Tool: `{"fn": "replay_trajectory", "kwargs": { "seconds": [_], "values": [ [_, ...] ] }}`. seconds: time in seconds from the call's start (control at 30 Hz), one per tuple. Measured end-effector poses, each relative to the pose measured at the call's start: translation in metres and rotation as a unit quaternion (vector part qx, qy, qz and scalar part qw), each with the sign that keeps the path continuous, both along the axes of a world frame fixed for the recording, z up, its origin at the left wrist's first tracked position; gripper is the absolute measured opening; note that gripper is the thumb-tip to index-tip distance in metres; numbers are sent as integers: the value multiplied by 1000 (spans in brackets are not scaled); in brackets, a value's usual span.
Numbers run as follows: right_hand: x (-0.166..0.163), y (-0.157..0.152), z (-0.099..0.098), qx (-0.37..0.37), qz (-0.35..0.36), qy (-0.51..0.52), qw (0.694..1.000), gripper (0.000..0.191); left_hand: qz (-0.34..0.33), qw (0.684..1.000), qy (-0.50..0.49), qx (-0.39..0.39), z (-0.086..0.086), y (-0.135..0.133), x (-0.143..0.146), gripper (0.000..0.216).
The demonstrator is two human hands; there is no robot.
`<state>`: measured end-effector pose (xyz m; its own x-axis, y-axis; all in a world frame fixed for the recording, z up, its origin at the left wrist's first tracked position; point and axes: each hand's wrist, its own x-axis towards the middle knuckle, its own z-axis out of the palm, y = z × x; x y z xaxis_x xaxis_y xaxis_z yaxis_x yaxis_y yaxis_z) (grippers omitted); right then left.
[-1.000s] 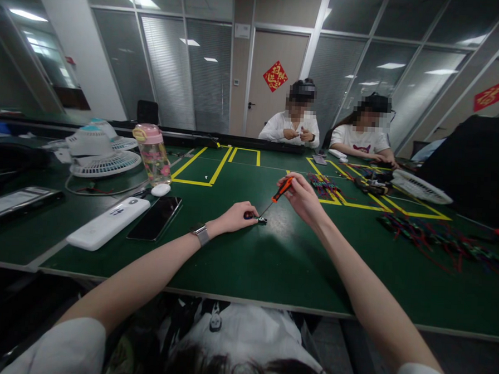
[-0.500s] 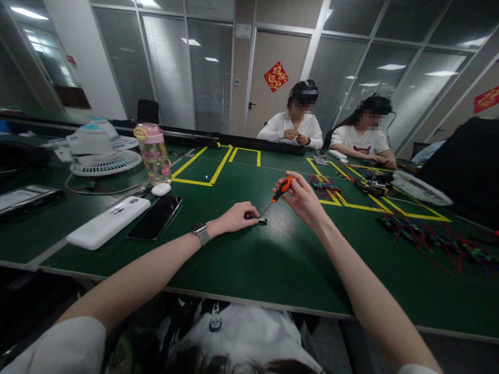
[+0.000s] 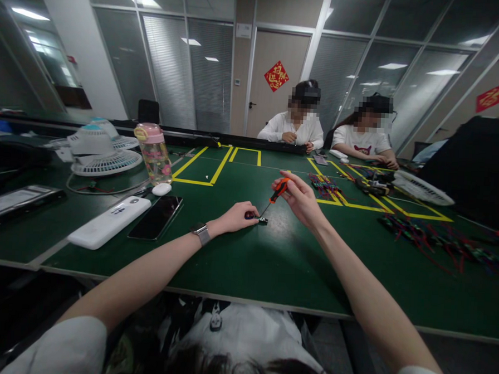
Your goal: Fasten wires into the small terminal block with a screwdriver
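On the green table (image 3: 228, 264), my left hand (image 3: 237, 216) is closed, fingertips pinching a small circuit board (image 3: 263, 220) with a dark end partly hidden under the fingers. My right hand (image 3: 299, 195) grips the orange and black handle of a screwdriver (image 3: 279, 191). Its thin shaft slants down to the left, and the tip meets the board close to my left fingertips. Whether the tip sits in a screw is too small to tell.
Left of my arm lie a black phone (image 3: 156, 218), a white power bank (image 3: 110, 222), a pink-lidded bottle (image 3: 154, 154) and white fans (image 3: 106, 161). Bundles of coloured wires (image 3: 325, 186) rest to the right. Two people (image 3: 294, 128) sit across the table.
The screwdriver handle and my right hand have shifted slightly left, with the shaft a little steeper. My left hand and the board stay put. One person opposite has moved their hands apart.
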<state>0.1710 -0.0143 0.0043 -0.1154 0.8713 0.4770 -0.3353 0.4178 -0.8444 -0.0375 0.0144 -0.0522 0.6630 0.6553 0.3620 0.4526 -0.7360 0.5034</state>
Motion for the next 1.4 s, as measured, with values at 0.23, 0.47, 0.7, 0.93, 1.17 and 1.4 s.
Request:
{"fn": "replay_trajectory", "kwargs": {
  "seconds": [0.23, 0.47, 0.7, 0.93, 1.17, 1.4],
  "values": [
    [0, 4, -3, 9, -36, 2, 999, 24, 1, 1000, 4, 2, 0, 0, 0, 12],
    [2, 3, -3, 13, -34, -23, 999, 24, 3, 1000, 1, 1, -1, 0, 0, 13],
    [0, 2, -2, -4, -1, 17, 1000, 28, 0, 1000, -8, -4, 0, 0, 0, 12],
    [-2, 2, -2, -17, -16, 24, 999, 22, 5, 1000, 10, -3, 2, -1, 0, 15],
    [-4, -1, 0, -20, 17, 12, 1000, 33, 5, 1000, 0, -9, 0, 0, 0, 14],
    [-3, 3, -2, -10, -19, 13, 1000, 25, 3, 1000, 7, 1, 0, 0, 0, 14]
  ]
}}
